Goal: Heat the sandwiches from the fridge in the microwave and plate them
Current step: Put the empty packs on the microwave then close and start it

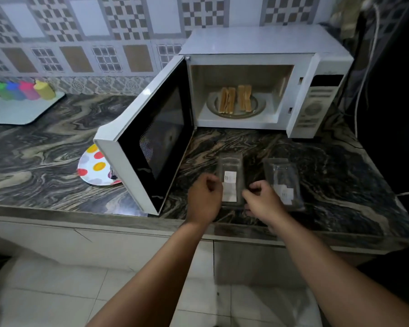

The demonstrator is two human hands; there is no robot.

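Note:
The white microwave [265, 43] stands on the counter with its door [149, 138] swung wide open to the left. Inside, two sandwiches [235, 99] stand on edge on the glass turntable [257, 107]. In front of it lie two clear plastic sandwich boxes. My left hand [204, 197] and my right hand [263, 199] have their fingers curled on either side of the left box [230, 175]. The right box [283, 180] lies just past my right hand. A polka-dot plate [93, 166] lies half hidden behind the door.
The marble counter [45, 149] runs left, with four coloured bottles [24, 89] on a pale tray [21, 112] by the tiled wall. Cables [364, 67] hang at the microwave's right. The counter's front edge is just below my wrists.

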